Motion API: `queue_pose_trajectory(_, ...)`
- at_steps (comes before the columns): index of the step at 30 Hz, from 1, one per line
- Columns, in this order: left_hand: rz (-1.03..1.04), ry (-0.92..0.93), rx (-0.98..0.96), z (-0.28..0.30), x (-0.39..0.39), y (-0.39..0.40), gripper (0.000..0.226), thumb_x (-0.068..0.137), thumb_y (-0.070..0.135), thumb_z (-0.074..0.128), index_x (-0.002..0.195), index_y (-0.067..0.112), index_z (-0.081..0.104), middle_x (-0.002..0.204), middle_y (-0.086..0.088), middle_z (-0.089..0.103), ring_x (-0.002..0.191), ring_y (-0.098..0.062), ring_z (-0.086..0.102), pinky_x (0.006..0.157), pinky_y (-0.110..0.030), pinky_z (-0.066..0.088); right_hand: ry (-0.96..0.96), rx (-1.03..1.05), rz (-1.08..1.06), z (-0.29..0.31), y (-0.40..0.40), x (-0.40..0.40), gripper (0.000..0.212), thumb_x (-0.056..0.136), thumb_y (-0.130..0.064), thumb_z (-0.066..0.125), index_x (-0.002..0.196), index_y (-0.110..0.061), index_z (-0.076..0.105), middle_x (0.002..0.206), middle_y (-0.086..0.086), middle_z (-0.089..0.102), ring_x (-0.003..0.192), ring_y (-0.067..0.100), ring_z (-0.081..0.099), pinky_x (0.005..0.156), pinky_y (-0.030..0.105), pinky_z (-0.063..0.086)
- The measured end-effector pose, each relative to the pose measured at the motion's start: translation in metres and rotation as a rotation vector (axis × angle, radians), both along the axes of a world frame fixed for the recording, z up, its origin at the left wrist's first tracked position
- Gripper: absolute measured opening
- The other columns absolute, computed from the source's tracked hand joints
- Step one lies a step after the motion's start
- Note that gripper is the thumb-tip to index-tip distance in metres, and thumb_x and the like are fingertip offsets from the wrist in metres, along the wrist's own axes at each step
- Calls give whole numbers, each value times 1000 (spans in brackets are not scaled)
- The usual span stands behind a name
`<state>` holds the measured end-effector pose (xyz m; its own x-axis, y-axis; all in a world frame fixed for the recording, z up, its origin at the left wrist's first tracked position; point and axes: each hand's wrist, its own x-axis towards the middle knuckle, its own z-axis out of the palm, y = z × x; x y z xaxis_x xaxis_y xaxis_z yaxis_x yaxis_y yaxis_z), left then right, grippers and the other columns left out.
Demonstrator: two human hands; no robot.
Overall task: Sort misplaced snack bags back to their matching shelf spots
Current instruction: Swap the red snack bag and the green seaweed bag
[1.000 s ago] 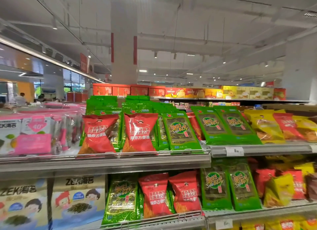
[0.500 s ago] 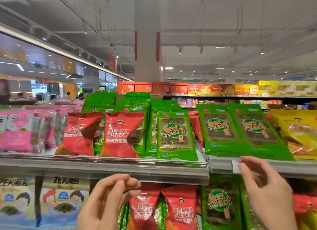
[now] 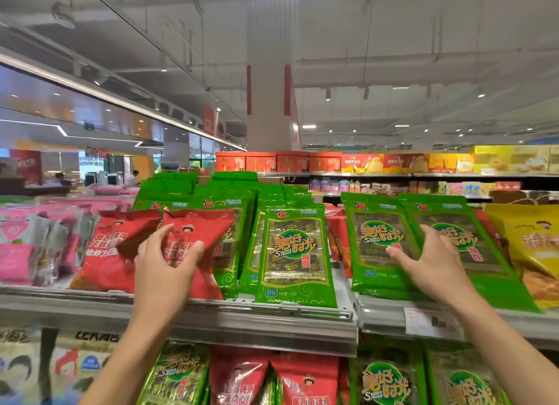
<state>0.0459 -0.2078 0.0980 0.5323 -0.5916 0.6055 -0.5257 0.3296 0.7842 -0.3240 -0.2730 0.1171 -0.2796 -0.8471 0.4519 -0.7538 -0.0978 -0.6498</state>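
On the upper shelf (image 3: 272, 323), two red snack bags stand in front of green seaweed packs. My left hand (image 3: 165, 264) reaches up and lays spread, slightly bent fingers on the front of the right red bag (image 3: 205, 232); the left red bag (image 3: 106, 253) stands beside it. My right hand (image 3: 435, 262) rests with spread fingers on the front of a green seaweed pack (image 3: 472, 271), its thumb touching the neighbouring green pack (image 3: 375, 247). Another green pack (image 3: 295, 253) stands between my hands. Neither hand lifts anything.
Pink and grey packs (image 3: 33, 247) fill the shelf's left end, and yellow bags (image 3: 532, 247) the right. On the lower shelf, red bags (image 3: 302, 380) sit among green seaweed packs (image 3: 387, 380). A price tag (image 3: 429, 323) hangs on the rail. Distant shelves hold gift boxes.
Both hands have risen from below the shelf rail to the upper shelf. The left has reached the red bag, the right the green packs. The view has moved closer.
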Motion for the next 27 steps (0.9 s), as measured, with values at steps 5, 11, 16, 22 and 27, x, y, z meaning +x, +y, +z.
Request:
queue_pose_trajectory(5,-25,-73,206,6,21,-21,88,82,39,77,152,10,32,148,-19,37,130,-32,43,112,-47,35,88,50,-54,3,-14,7,86,87,-52,72,151,-7,35,150,19,38,143,37,27,117,50,28)
queue_pose_trajectory(11,-216,-27,260,5,47,-28,107,67,63,71,155,26,22,144,-1,41,115,-14,43,94,-32,35,121,181,-75,18,-21,13,88,80,-58,76,143,-7,41,145,22,45,139,39,36,117,52,35)
queue_pose_trajectory(16,-354,30,329,8,73,-33,115,63,64,80,154,27,21,142,-3,49,110,-8,54,104,-37,37,148,264,-88,27,-26,17,88,75,-58,79,133,-2,44,145,23,47,138,39,43,114,52,39)
queue_pose_trajectory(22,-486,71,439,11,80,-36,66,64,44,81,119,13,62,93,-2,78,76,-17,75,53,-24,55,107,300,-26,29,-31,22,62,75,-59,78,91,-7,48,81,2,44,94,25,46,77,36,42)
queue_pose_trajectory(27,-521,66,519,17,88,-35,61,63,45,83,104,3,67,71,-10,73,49,-17,61,41,-23,45,-142,332,32,16,-27,26,74,69,-57,82,102,3,54,114,17,64,99,21,63,64,24,44)
